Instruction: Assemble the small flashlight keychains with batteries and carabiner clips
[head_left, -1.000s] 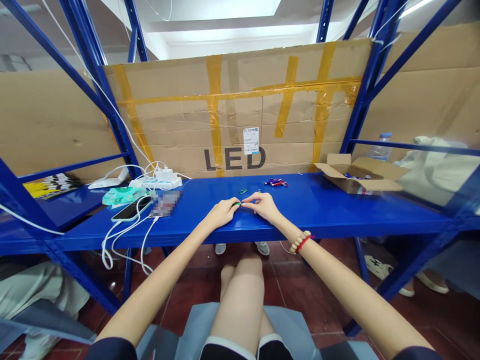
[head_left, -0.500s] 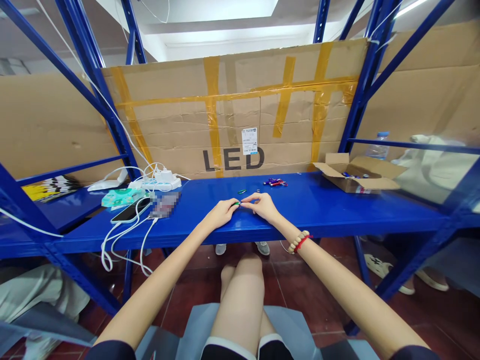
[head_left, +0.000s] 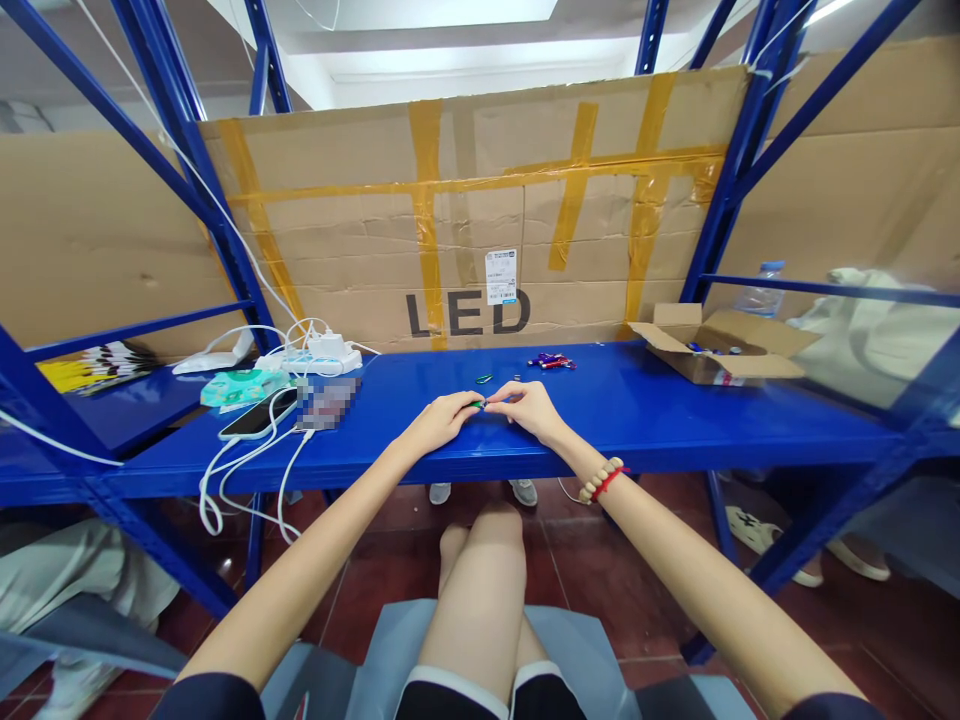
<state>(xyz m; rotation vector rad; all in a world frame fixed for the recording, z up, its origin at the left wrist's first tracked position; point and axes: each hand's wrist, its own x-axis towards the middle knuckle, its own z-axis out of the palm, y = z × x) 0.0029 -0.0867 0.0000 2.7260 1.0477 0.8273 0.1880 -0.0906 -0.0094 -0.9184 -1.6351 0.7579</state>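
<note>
My left hand (head_left: 448, 420) is closed in a pinch on a small green piece (head_left: 477, 404), just above the front part of the blue table. From the other side, my right hand (head_left: 529, 410) brings its thumb and forefinger together at the piece's right end; what lies between those fingertips is too small to name. A green oblong loop, like a small clip (head_left: 484, 379), lies on the table just beyond my hands. Close to it is a tiny metallic bit (head_left: 517, 378). Farther back sits a little pile of red and blue-purple pieces (head_left: 551, 361).
An open cardboard box (head_left: 712, 365) with small blue items stands at right. On the left are a phone (head_left: 259, 415), a teal packet (head_left: 244, 388), a white power strip (head_left: 322, 355) and loose cables hanging over the blue table's edge (head_left: 600, 460). A cardboard panel (head_left: 337, 250) closes the back.
The view has shifted slightly. Both hands stay together around the green piece, with only a very small movement of the fingers.
</note>
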